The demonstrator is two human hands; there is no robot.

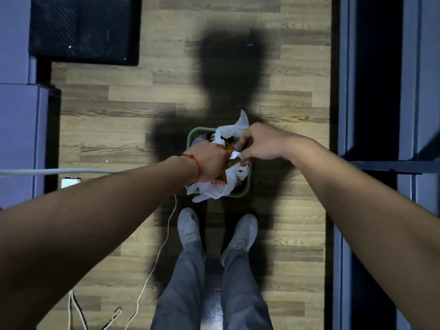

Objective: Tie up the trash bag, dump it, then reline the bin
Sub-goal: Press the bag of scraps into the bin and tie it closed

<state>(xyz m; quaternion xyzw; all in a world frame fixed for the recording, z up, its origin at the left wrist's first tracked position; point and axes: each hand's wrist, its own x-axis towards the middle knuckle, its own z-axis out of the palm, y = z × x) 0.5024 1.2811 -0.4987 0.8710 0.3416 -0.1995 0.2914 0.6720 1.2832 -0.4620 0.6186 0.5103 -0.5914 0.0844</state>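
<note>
Standing on a wood-plank floor (123,120) between dark furniture, shadow ahead | green bin (245,186) before our shoes (190,225), white trash bag (214,189) inside, crumpled, red print, edges spilling over the rim | left hand (210,160) and right hand (260,144) each closed on bag edges | contents hidden, knot unclear

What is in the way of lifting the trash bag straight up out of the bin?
Nothing visible is. The white trash bag sits in the green bin on open floor, with both the left hand and the right hand already gripping its top. Only the hands are above it.
</note>
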